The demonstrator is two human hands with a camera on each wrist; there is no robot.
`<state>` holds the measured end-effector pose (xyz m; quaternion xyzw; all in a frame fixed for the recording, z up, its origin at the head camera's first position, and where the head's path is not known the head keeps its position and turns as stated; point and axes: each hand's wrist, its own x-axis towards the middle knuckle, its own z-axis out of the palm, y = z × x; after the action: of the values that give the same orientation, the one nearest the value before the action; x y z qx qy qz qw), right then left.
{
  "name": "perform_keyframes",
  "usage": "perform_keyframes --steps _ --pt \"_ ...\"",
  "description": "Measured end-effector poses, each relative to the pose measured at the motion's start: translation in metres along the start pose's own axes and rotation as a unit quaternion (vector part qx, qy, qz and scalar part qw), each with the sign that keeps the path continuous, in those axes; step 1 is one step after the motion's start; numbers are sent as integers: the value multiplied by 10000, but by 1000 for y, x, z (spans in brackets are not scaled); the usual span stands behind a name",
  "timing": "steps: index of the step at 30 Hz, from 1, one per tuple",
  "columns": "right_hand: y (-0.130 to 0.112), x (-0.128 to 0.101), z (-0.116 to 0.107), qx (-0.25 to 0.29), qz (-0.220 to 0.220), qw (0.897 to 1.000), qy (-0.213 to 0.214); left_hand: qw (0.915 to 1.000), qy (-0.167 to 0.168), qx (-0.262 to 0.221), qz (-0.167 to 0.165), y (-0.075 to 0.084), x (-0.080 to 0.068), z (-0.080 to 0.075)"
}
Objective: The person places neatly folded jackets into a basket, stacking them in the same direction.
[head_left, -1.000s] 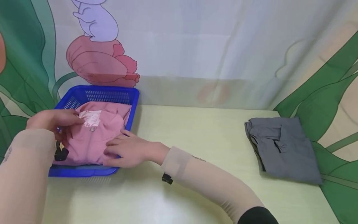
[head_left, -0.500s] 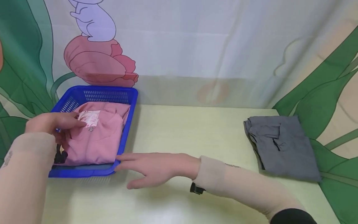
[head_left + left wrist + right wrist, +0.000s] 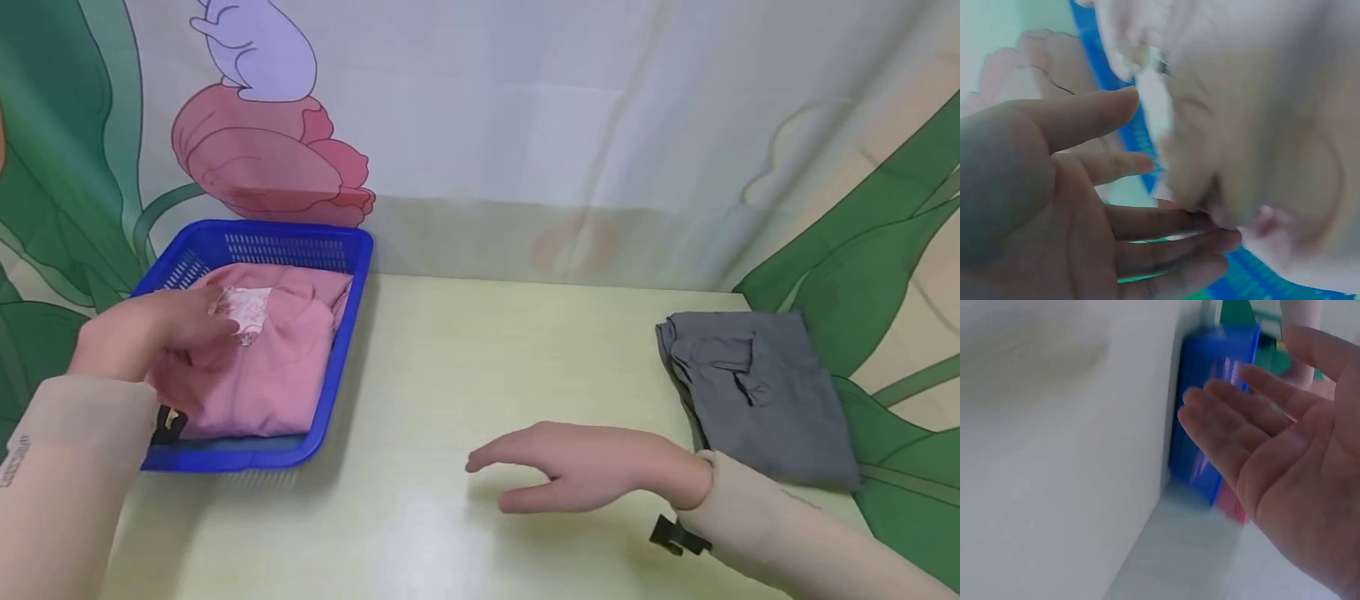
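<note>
Because folding presumably makes it fit, pink top [image 3: 281, 383] lies in basket [image 3: 247, 458], ten o'clock; my left hand [image 3: 153, 327], fingers straight, perhaps steadies it; my right hand [image 3: 581, 467], fingers loose, empty, at one; grey garment [image 3: 783, 421], two.

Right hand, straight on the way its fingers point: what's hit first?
Probably the blue basket, across the table. Height of the right hand above the table is unclear, so it might pass over instead.
</note>
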<state>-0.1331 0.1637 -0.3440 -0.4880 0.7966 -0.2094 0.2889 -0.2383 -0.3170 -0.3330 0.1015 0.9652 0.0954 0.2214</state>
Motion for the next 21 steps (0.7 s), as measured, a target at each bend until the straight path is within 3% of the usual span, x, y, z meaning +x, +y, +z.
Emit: perform_keyframes --steps 4,9,14,18,21 --pt "16 -32 -5 304 383 9980 400 9995 255 -13 -185 23 -17 -6" --pt "42 -70 -12 745 1073 9858 1058 9961 860 -147 104 61 -35 -4" --pt "67 -107 -13 921 1703 9644 1800 9888 1313 -303 636 102 -43 10" --pt "82 -128 -19 1040 2078 9411 2458 9834 1366 -582 1041 126 -49 19" --pt "94 -142 -26 1146 2572 9208 2698 9760 1396 -705 1519 144 -53 28"
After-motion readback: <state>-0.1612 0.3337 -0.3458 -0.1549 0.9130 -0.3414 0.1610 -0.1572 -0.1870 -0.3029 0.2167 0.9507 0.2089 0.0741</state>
